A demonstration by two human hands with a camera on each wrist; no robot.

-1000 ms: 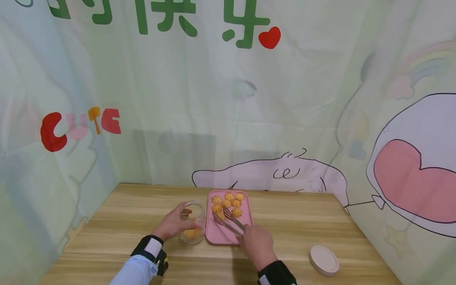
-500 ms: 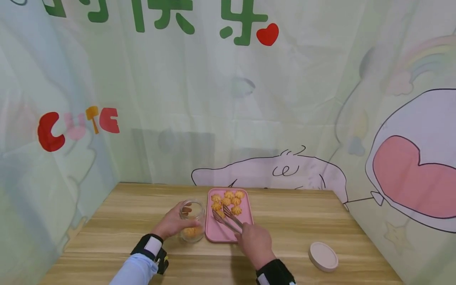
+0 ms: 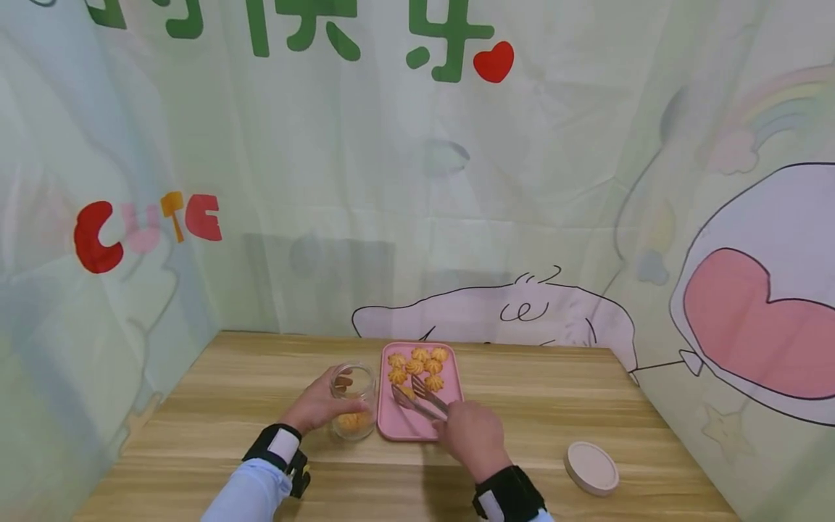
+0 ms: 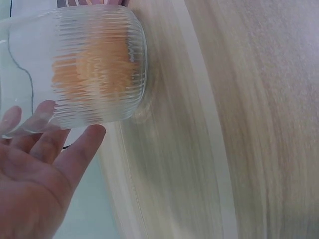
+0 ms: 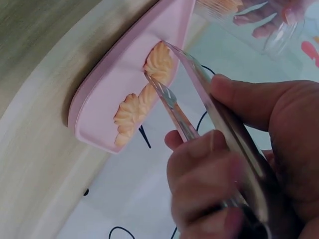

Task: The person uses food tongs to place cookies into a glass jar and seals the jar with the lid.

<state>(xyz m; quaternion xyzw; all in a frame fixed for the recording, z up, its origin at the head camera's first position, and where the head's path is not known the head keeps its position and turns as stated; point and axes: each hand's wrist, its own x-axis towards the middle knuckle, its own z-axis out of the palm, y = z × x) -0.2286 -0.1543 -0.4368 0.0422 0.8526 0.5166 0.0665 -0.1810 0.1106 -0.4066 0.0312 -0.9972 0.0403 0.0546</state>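
My left hand grips a clear glass jar that stands on the table, thumb in front and fingers behind it. Through the ribbed wall in the left wrist view, golden cookies show at the jar's bottom. Metal tongs are held in my right hand, pointing over the pink tray. Their spread tips straddle the nearest piped cookie, one tip on either side. Several more swirled cookies lie in the far half of the tray.
A round pale lid lies on the wooden table to the right of my right hand. The tray stands right beside the jar. A printed cloth backdrop rises along the table's back and sides.
My hands, the jar and the tongs stay almost where they were, with the tong tips still at the nearest cookie. The head view shifts slightly.
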